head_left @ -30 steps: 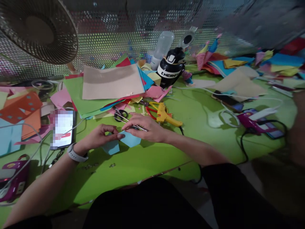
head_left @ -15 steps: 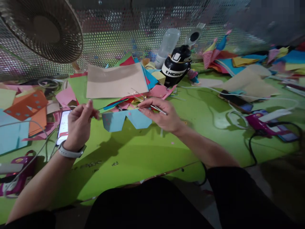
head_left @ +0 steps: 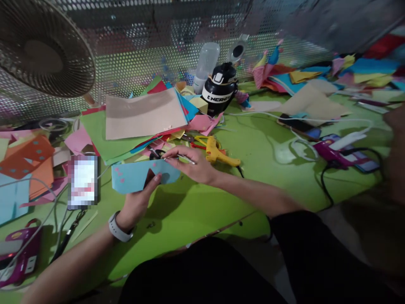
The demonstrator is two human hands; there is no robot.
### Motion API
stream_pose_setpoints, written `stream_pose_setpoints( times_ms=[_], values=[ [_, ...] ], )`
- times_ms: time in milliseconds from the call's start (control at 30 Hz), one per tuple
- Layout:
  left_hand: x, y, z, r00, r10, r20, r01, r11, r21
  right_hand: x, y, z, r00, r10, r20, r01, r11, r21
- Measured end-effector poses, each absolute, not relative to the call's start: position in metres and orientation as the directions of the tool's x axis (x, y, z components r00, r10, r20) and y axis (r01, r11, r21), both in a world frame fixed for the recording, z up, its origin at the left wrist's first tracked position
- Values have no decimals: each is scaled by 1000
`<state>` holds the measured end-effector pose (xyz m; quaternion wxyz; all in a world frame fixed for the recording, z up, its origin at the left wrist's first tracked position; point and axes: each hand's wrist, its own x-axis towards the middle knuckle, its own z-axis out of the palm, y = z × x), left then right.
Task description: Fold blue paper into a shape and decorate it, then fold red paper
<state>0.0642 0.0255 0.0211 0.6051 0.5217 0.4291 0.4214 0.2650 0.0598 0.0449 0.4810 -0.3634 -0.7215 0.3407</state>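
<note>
A light blue paper cut-out (head_left: pixel 133 177) with small pink dots is held above the green table (head_left: pixel 190 211). My left hand (head_left: pixel 139 200), with a white watch on the wrist, grips its lower edge from below. My right hand (head_left: pixel 190 164) pinches the right end of the paper and also holds thin metal tweezers (head_left: pixel 182 158) that point left. A yellow glue gun (head_left: pixel 218 154) lies just right of my right hand, and black-handled scissors (head_left: pixel 155 153) lie just behind the paper.
A stack of coloured paper (head_left: pixel 139 114) lies behind the hands, a phone (head_left: pixel 82 181) to the left, a fan (head_left: pixel 41 55) at far left. A black bottle (head_left: pixel 220 93), cables, a purple glue gun (head_left: pixel 332 152) and more paper (head_left: pixel 316 101) sit to the right.
The left hand, apart from the paper half a second ago, has taken hold of the blue paper from below. The paper has come down and left, flatter toward me; the right hand moved with it.
</note>
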Motion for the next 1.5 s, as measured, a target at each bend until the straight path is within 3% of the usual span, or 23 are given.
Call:
stream_pose_setpoints(
  times_ms=[100, 200, 300, 467, 600, 700, 767, 867, 933, 1067, 1233, 1400, 1500],
  values=[
    [64, 31, 20, 79, 983, -165, -229, 179, 957, 268, 64, 45, -328, 782, 529, 300, 618, -727],
    [59, 43, 25, -102, 977, -190, -379, 138, 915, 284, 68, 51, -370, 701, 609, 421, 711, -563],
    [52, 58, 30, -184, 969, -165, -415, 75, 907, 302, 63, 49, -477, 659, 582, 549, 740, -389],
    [50, 68, 23, -212, 969, -128, -450, 20, 893, 313, 40, 17, -740, 542, 398, 562, 824, -75],
    [52, 64, 16, -120, 986, -111, -429, 49, 902, 315, 32, 2, -826, 454, 333, 498, 865, 55],
    [52, 62, 14, -55, 994, -99, -398, 69, 915, 326, 30, 5, -839, 437, 322, 475, 879, 44],
    [53, 61, 12, -37, 995, -95, -389, 73, 918, 340, 29, 13, -767, 549, 331, 588, 809, 19],
    [55, 61, 7, -54, 996, -76, -381, 50, 923, 364, 27, 27, -494, 826, 272, 859, 511, 6],
    [58, 61, 5, -68, 995, -67, -369, 37, 929, 377, 29, 32, -292, 943, 162, 956, 293, 22],
    [62, 56, 7, -57, 987, -149, -405, 113, 907, 389, 32, 22, -153, 988, 19, 987, 152, 55],
    [63, 49, 9, -7, 984, -180, -460, 157, 874, 394, 31, -2, -145, 980, 134, 989, 140, 48],
    [63, 45, 7, 49, 990, -133, -473, 140, 870, 406, 29, -2, -16, 972, 236, 979, 63, -195],
    [63, 43, 8, 66, 988, -141, -479, 155, 864, 407, 22, 9, 107, 962, 250, 851, 41, -523]
  ],
)
